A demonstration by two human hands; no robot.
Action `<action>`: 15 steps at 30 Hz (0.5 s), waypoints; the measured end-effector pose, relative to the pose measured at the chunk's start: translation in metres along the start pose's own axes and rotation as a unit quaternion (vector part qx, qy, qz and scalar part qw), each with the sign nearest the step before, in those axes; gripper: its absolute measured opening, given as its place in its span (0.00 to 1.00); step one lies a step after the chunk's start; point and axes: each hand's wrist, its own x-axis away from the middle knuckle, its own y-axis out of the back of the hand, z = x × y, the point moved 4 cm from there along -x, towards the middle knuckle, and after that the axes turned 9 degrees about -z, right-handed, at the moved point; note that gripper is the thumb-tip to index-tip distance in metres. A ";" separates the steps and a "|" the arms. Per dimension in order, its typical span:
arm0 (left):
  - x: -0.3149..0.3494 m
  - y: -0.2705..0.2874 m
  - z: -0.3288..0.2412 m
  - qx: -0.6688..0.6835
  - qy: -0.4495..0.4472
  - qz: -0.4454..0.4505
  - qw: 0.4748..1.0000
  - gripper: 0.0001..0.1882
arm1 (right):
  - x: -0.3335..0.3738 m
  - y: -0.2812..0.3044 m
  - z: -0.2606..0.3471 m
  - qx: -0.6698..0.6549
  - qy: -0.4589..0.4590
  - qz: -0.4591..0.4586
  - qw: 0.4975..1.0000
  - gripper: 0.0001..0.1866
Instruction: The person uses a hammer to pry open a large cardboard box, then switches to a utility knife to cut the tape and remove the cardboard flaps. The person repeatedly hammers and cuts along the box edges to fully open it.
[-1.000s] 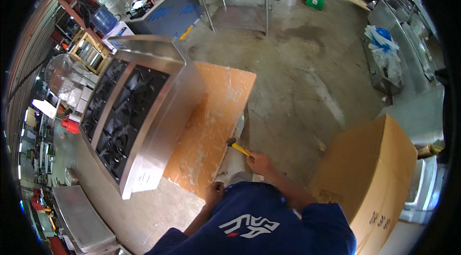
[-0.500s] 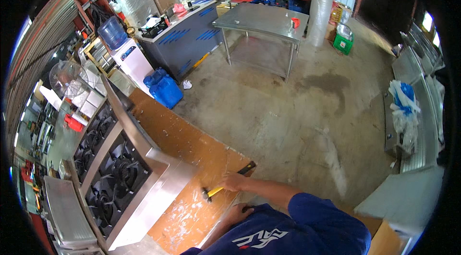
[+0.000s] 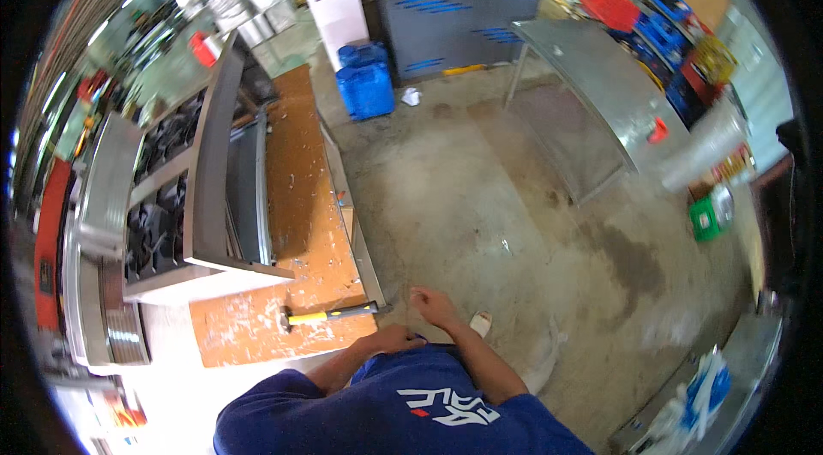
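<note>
A hammer (image 3: 330, 314) with a yellow and black handle lies on the orange-brown wooden board (image 3: 300, 215), its head to the left and its handle end at the board's right edge. My right hand (image 3: 435, 307) is in front of my body, just right of the hammer and apart from it, with its fingers curled in and nothing visible in them. Close against my blue shirt is my left hand (image 3: 396, 338), below the handle end; its fingers are partly hidden. A stainless-steel gas stove (image 3: 206, 189) with black burners stands on the board's left part.
A steel table (image 3: 591, 69) stands ahead to the right, and a grey counter (image 3: 463, 26) is at the back. Blue jerrycans (image 3: 364, 82) sit beside a white water dispenser (image 3: 337, 13). At lower right is a metal cabinet (image 3: 737, 369) with plastic wrapping on it.
My right hand has let go of the hammer, which now lies on the board. That hand has drawn back toward my body. The view has turned, so the surroundings sit differently.
</note>
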 end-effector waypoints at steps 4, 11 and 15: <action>-0.053 0.005 -0.044 0.017 0.003 -0.077 0.997 0.32 | -0.027 0.091 -0.086 -0.006 -0.095 -0.060 0.994 0.19; -0.136 0.107 -0.067 0.153 0.071 -0.260 0.951 0.27 | -0.163 0.255 -0.082 -0.115 -0.106 -0.112 0.981 0.16; -0.180 0.246 -0.080 0.161 0.126 -0.376 0.904 0.26 | -0.295 0.391 0.020 -0.081 0.036 -0.218 0.972 0.15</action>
